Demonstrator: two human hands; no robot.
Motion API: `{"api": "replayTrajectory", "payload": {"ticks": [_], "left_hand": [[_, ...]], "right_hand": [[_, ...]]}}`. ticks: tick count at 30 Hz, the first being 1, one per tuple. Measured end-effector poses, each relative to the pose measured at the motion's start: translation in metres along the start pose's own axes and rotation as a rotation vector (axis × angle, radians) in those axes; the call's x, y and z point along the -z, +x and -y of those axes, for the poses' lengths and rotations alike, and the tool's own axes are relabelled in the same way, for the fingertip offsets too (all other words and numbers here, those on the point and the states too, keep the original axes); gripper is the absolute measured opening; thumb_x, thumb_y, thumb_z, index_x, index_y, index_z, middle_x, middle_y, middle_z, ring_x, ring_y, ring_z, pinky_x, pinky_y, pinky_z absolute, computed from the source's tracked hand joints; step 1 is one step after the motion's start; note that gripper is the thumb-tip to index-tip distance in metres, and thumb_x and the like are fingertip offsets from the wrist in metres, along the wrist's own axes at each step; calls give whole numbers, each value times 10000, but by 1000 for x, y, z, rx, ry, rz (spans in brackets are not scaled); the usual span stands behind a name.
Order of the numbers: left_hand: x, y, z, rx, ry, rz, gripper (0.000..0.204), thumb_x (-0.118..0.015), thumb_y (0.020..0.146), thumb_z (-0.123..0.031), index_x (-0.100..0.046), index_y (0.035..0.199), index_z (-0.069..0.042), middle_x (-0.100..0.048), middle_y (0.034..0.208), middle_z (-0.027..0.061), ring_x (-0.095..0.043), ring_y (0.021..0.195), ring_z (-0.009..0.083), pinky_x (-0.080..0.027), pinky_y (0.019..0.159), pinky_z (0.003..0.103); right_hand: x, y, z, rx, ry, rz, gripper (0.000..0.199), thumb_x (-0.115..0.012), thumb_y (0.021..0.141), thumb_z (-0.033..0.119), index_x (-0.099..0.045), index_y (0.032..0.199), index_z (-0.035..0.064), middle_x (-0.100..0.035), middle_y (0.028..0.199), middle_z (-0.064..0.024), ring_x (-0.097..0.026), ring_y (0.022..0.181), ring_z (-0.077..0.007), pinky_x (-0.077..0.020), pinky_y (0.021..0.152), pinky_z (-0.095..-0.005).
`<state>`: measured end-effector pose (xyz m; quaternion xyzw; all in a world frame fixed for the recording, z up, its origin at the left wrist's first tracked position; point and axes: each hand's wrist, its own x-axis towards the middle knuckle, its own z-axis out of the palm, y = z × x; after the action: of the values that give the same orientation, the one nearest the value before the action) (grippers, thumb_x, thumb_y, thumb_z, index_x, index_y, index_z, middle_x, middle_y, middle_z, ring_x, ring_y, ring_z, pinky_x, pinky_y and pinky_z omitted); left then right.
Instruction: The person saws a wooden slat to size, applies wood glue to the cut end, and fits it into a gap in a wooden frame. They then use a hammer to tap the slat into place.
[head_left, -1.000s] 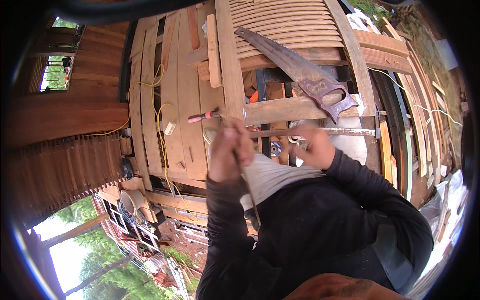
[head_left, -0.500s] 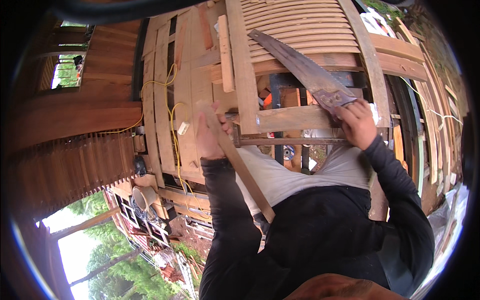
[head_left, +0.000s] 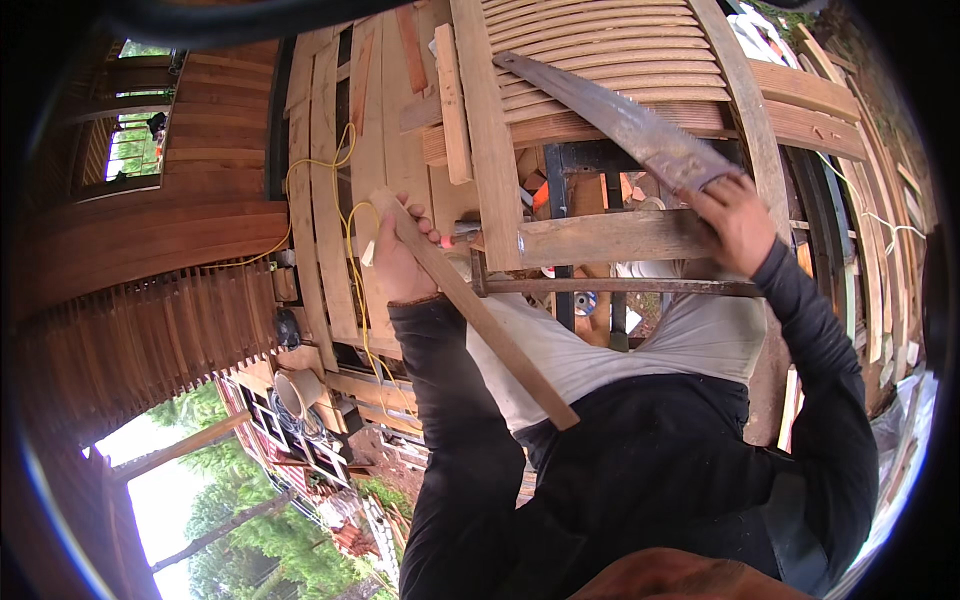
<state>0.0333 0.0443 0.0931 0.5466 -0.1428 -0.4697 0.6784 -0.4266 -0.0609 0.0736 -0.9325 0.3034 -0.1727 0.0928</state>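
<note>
My left hand (head_left: 405, 255) is closed around a narrow wooden strip (head_left: 490, 325) near its far end. The strip slants toward me, its near end over my lap by the dark shirt. On the right, my right hand (head_left: 735, 222) grips a hand saw (head_left: 620, 115) at its handle end. The rusty, toothed blade points away and to the left, its tip over the slatted wooden panel (head_left: 610, 50). Under the right hand runs a horizontal board (head_left: 610, 238). My fingers hide most of the saw's handle.
Planks (head_left: 330, 220) form a work surface on the left, with a yellow cord (head_left: 352, 240) across them. A short wood block (head_left: 452, 105) lies beside the panel. Closer to me runs a thin metal bar (head_left: 620, 287). More boards (head_left: 875, 230) are stacked at the right.
My right hand has shifted slightly right with the saw, whose blade has turned a little. The wooden strip in my left hand has moved, its near end now farther right.
</note>
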Motion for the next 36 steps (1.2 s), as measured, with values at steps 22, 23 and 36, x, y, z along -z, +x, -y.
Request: {"api": "replayTrajectory", "payload": {"ticks": [22,23,36], "left_hand": [[-108,-58,142,17,-620,50,340,-527,1099,-155,-454,1427,-100,-586,1208,90,-572,1235,245,-399,1203,497],[-116,-59,149,23,-622,30,341,-533,1099,-159,-454,1425,-99,-587,1209,95,-568,1250,252,-395,1208,499],[-134,-81,133,-317,1014,400,192,-624,1013,-112,-676,1178,-29,-663,1181,147,-667,1093,339,-514,996,456]], "right_hand": [[17,3,-6,-131,215,29,568,-780,872,246,-630,1377,31,-658,1219,-231,-635,1153,-433,-507,1011,-494],[23,8,18,-211,463,205,604,-778,856,193,-601,1408,25,-668,1155,-246,-656,1083,-453,-526,964,-505],[-15,37,-34,-267,252,233,451,-790,825,126,-748,1274,152,-651,902,-119,-643,836,-333,-476,754,-436]]}}
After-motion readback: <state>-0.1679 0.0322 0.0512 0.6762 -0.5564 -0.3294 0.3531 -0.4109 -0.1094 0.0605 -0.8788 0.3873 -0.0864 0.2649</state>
